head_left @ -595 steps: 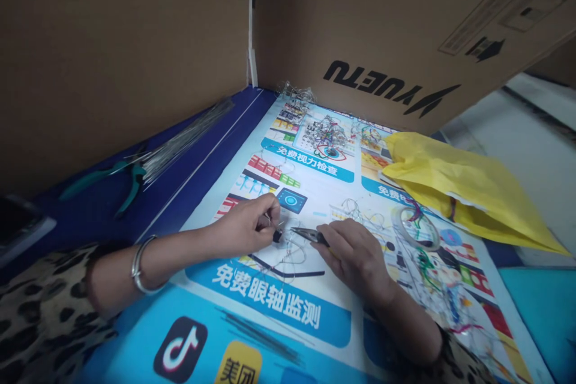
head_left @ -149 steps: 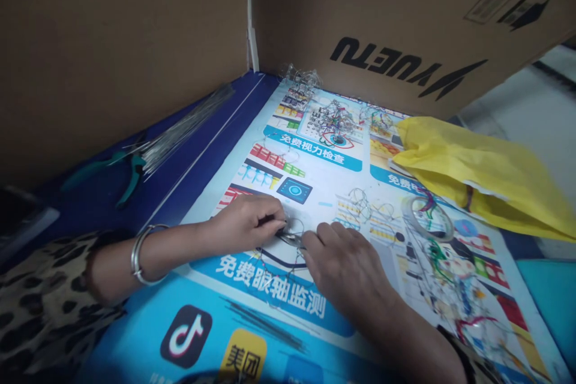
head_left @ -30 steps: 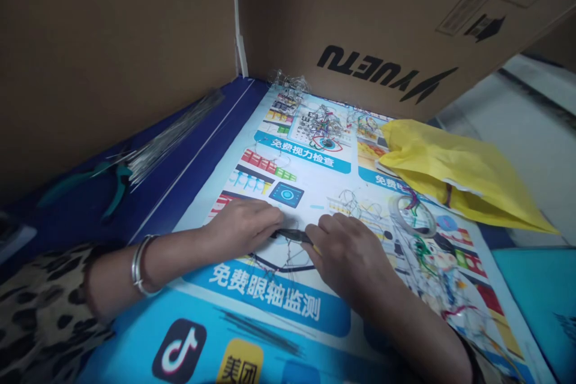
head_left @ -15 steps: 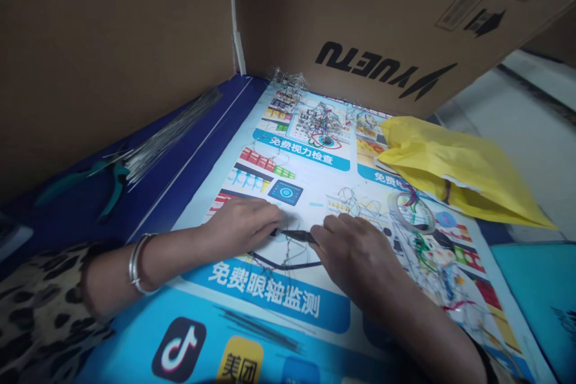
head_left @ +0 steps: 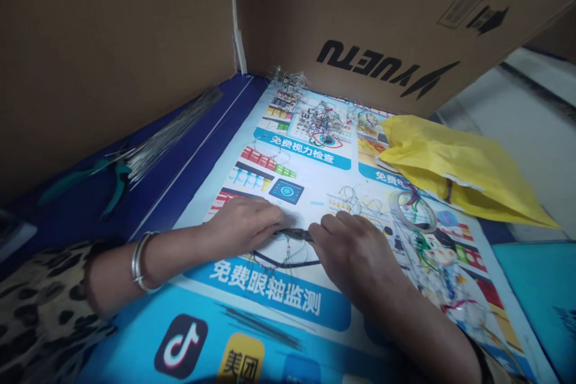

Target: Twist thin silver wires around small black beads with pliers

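My right hand (head_left: 353,252) is closed round a pair of needle-nose pliers (head_left: 297,233). Their dark jaws point left and reach my left fingertips. My left hand (head_left: 247,225) is closed, thumb and fingers pinched on thin wire whose gripped end is hidden. Thin looping wire (head_left: 288,253) with tiny beads or knots dangles below the jaws, over the printed sheet. Whether the jaws are clamped on the wire I cannot make out.
Teal-handled pliers (head_left: 117,189) and a bundle of straight wires (head_left: 173,132) lie at left. Tangled wires (head_left: 326,123) sit at the back. At right are a tape roll (head_left: 434,222), coloured wires (head_left: 423,249) and a yellow bag (head_left: 472,168). Cardboard walls (head_left: 360,6) stand behind.
Nearly twenty seconds ago the pliers' tips were apart from my left hand; now they meet its fingertips. Over the last second the pliers and both hands shifted only slightly.
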{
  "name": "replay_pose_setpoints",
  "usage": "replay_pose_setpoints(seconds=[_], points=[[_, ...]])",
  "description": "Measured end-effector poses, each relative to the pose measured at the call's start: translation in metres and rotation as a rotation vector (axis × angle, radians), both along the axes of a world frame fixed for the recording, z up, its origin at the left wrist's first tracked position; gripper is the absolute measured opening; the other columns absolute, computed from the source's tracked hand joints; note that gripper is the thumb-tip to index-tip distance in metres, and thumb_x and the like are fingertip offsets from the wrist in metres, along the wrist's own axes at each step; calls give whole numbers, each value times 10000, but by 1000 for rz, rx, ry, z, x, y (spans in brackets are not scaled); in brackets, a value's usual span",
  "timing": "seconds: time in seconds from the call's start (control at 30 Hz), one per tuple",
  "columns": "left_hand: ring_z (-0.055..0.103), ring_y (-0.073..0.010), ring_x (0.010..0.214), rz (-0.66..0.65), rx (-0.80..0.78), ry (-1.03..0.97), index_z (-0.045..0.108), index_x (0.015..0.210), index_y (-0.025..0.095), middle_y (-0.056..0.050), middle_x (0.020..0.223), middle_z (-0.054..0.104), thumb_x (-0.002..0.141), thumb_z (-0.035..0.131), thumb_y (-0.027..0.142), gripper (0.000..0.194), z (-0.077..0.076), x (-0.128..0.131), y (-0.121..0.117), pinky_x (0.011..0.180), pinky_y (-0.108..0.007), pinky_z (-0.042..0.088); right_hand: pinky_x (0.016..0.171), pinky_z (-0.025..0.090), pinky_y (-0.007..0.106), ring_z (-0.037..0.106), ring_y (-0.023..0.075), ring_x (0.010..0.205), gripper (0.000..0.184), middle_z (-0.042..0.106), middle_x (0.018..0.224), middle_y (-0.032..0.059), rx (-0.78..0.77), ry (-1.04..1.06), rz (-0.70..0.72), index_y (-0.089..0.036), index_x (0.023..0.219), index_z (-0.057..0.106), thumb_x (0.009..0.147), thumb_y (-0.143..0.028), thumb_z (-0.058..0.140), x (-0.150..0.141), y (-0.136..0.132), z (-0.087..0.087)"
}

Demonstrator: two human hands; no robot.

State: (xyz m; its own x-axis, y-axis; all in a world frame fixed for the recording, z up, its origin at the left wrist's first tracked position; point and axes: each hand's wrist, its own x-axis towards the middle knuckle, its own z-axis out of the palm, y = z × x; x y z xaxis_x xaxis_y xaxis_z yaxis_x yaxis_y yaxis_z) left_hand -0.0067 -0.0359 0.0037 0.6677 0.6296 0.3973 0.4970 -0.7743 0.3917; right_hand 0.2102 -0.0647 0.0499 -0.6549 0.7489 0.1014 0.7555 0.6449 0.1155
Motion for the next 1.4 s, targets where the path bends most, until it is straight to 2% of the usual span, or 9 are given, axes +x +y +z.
replay_pose_setpoints(seconds=[0.43,0.73,1.0,1.4], points=[[521,-122,631,-85,-78,-66,530,803,166,-12,689,577,921,395,203,184,3,-2,2,572,-223,387,558,194,320,408,165,622,188,528,643,14,-34,-4,-5,-201,657,541,805,-93,502,2,1,-2],[521,-126,637,-85,-39,-41,533,810,169,-12,693,572,922,382,200,190,1,-3,2,572,-228,381,566,199,321,400,166,624,195,523,637,12,-9,2,3,-204,648,533,810,-98,510,1,-2,-1],[547,-131,699,-112,-84,-93,553,812,163,-28,752,610,906,403,174,176,1,-3,2,636,-233,424,573,201,320,390,167,615,202,505,617,11,43,21,8,-204,630,517,806,-104,525,2,-2,-1],[575,-140,728,64,-340,-19,566,862,149,-47,794,629,908,391,233,200,4,-2,2,654,-248,432,561,202,309,419,163,615,155,532,634,6,-11,32,-11,-205,655,540,766,-99,564,6,1,-6]])
